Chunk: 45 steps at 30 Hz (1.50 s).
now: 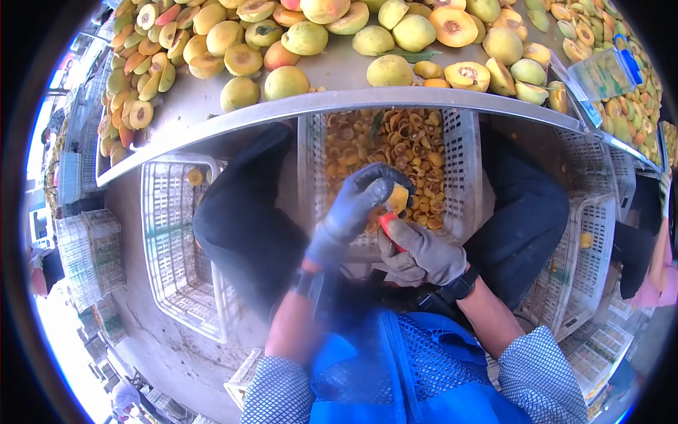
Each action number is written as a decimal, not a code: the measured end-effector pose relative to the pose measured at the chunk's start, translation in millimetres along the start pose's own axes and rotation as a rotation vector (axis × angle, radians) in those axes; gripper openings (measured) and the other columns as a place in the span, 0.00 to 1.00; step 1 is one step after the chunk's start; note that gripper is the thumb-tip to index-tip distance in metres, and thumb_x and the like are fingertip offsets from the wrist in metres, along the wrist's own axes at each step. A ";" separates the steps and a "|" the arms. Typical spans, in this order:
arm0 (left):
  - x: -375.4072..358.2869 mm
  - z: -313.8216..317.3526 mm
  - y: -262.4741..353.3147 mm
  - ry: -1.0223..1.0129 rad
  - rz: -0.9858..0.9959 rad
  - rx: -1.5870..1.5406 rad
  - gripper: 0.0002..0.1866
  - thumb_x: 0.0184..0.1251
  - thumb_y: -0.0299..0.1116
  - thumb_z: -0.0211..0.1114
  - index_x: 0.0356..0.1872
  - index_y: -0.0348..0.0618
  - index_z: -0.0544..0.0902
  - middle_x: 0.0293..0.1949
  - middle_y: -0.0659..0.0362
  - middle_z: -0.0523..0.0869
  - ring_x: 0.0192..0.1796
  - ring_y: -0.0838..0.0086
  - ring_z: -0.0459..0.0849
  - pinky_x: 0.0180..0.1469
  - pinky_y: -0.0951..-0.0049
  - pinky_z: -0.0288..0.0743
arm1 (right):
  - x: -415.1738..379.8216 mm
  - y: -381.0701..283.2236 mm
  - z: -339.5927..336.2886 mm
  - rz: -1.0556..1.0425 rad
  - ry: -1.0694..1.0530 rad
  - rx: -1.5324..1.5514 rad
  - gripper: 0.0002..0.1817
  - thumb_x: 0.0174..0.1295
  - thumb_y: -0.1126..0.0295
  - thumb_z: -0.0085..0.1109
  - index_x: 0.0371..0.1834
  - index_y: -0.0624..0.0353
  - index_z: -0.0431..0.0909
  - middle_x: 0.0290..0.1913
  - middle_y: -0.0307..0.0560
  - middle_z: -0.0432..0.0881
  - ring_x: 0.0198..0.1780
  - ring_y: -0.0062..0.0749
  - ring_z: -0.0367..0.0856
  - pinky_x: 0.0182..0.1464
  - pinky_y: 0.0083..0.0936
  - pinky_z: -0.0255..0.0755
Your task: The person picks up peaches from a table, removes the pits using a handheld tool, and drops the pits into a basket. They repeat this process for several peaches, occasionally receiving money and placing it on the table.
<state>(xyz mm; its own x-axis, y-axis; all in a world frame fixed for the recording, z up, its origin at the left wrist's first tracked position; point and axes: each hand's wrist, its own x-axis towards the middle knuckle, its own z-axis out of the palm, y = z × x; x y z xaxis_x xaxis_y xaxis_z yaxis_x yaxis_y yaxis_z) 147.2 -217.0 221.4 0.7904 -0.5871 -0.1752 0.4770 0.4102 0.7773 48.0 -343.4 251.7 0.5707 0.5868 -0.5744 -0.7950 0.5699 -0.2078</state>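
My left hand [353, 205], in a bluish-grey glove, is closed round a yellow peach piece [398, 199]. Just below it, my right hand [424, 254], in a grey knit glove, grips a tool with a red handle [387, 222]. The tool's working end is hidden by the fruit and fingers, so its kind does not show. Both hands are close together above a white plastic crate [462, 162] between my knees. Inside that crate lie many cut, orange-yellow peach pieces [385, 138].
A metal table [191, 95] with a raised rim holds heaps of whole and halved peaches [304, 39]. A clear container with a blue rim [604, 74] stands at the right. White crates flank me at left [159, 247] and right [590, 258]. Another person's pink garment [657, 279] shows far right.
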 end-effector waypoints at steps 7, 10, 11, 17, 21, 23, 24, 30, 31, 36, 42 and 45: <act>2.7 -6.1 -17.4 0.233 -0.053 0.200 0.15 0.65 0.37 0.65 0.40 0.31 0.82 0.36 0.59 0.85 0.37 0.79 0.80 0.44 0.78 0.73 | 31.6 31.0 6.3 -0.278 0.416 -0.523 0.22 0.69 0.48 0.47 0.30 0.57 0.72 0.16 0.35 0.64 0.18 0.22 0.65 0.22 0.25 0.60; 6.0 -7.2 -23.7 0.390 0.071 0.318 0.15 0.65 0.36 0.66 0.40 0.32 0.82 0.34 0.61 0.84 0.36 0.81 0.78 0.41 0.80 0.72 | 40.8 35.4 2.3 -0.487 0.572 -0.693 0.20 0.71 0.51 0.46 0.37 0.58 0.72 0.17 0.33 0.65 0.19 0.18 0.66 0.20 0.22 0.59; 5.7 -7.5 -23.2 0.432 0.076 0.337 0.15 0.65 0.37 0.65 0.40 0.32 0.82 0.34 0.61 0.84 0.36 0.81 0.77 0.41 0.80 0.72 | 40.1 33.2 3.9 -0.560 0.589 -0.799 0.21 0.71 0.51 0.47 0.36 0.60 0.72 0.18 0.35 0.68 0.20 0.20 0.69 0.21 0.23 0.60; 14.5 -11.9 -27.4 0.646 0.021 0.244 0.20 0.70 0.44 0.59 0.44 0.33 0.80 0.36 0.58 0.83 0.36 0.78 0.78 0.38 0.77 0.73 | 55.0 38.7 -1.9 -0.836 0.763 -1.049 0.24 0.70 0.49 0.46 0.34 0.62 0.73 0.18 0.40 0.72 0.20 0.27 0.73 0.23 0.28 0.62; 8.4 -22.7 -32.2 0.519 0.127 0.214 0.29 0.72 0.56 0.50 0.47 0.35 0.78 0.39 0.56 0.82 0.39 0.73 0.80 0.42 0.73 0.76 | 37.4 28.6 -1.0 -0.485 0.414 -0.681 0.23 0.70 0.46 0.46 0.33 0.58 0.72 0.14 0.34 0.67 0.14 0.22 0.66 0.17 0.23 0.57; 6.2 -27.8 -27.7 0.486 0.020 -0.115 0.31 0.72 0.60 0.46 0.49 0.37 0.77 0.43 0.55 0.82 0.43 0.68 0.82 0.48 0.69 0.78 | 36.3 22.1 -0.1 -0.479 0.429 -0.541 0.23 0.70 0.46 0.46 0.34 0.57 0.71 0.14 0.33 0.65 0.12 0.21 0.63 0.16 0.21 0.55; 5.6 -24.6 -21.4 0.486 0.025 -0.115 0.31 0.72 0.60 0.46 0.49 0.37 0.77 0.43 0.55 0.82 0.43 0.68 0.82 0.48 0.69 0.78 | 34.0 19.5 0.3 -0.476 0.461 -0.391 0.23 0.70 0.45 0.46 0.34 0.55 0.70 0.13 0.32 0.63 0.11 0.19 0.60 0.14 0.19 0.54; 0.3 -7.9 1.6 0.404 0.170 -0.050 0.30 0.75 0.58 0.41 0.49 0.39 0.77 0.41 0.58 0.82 0.44 0.72 0.81 0.48 0.74 0.77 | 28.5 18.3 -1.4 -0.611 0.614 -0.492 0.21 0.71 0.48 0.46 0.35 0.56 0.70 0.15 0.33 0.65 0.12 0.18 0.61 0.15 0.19 0.55; 2.6 -16.3 0.3 0.477 0.054 -0.098 0.30 0.75 0.58 0.41 0.49 0.39 0.78 0.40 0.58 0.83 0.44 0.72 0.81 0.48 0.74 0.77 | 28.4 17.3 0.6 -0.659 0.612 -0.485 0.19 0.71 0.50 0.47 0.35 0.56 0.70 0.15 0.33 0.65 0.12 0.17 0.61 0.15 0.19 0.55; -39.3 -28.1 77.2 0.699 0.180 0.350 0.26 0.75 0.52 0.45 0.44 0.37 0.81 0.36 0.57 0.85 0.41 0.72 0.83 0.46 0.70 0.78 | 34.3 16.3 -18.8 -0.750 0.647 -0.703 0.16 0.71 0.53 0.49 0.36 0.55 0.70 0.17 0.33 0.67 0.13 0.16 0.62 0.15 0.18 0.55; -122.0 -91.2 189.2 1.132 0.612 2.127 0.19 0.61 0.31 0.65 0.54 0.40 0.77 0.48 0.50 0.82 0.49 0.57 0.81 0.52 0.65 0.74 | 34.9 15.7 -11.0 -0.767 0.541 -0.845 0.16 0.72 0.53 0.47 0.38 0.55 0.71 0.17 0.31 0.68 0.14 0.14 0.62 0.16 0.17 0.54; -123.2 -69.3 182.2 0.711 0.382 1.440 0.19 0.61 0.28 0.63 0.54 0.38 0.76 0.49 0.50 0.81 0.53 0.61 0.79 0.56 0.67 0.72 | 26.7 12.5 0.0 -0.621 0.455 -0.752 0.19 0.72 0.52 0.45 0.38 0.57 0.72 0.15 0.30 0.66 0.14 0.13 0.61 0.17 0.16 0.54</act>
<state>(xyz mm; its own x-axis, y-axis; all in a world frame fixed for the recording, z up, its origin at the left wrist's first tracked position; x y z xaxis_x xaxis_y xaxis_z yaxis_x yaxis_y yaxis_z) 163.3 -21.5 342.8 0.9711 -0.0265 0.2374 -0.1798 -0.7352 0.6535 53.3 -320.5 233.7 0.9117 -0.0415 -0.4087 -0.4030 0.1030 -0.9094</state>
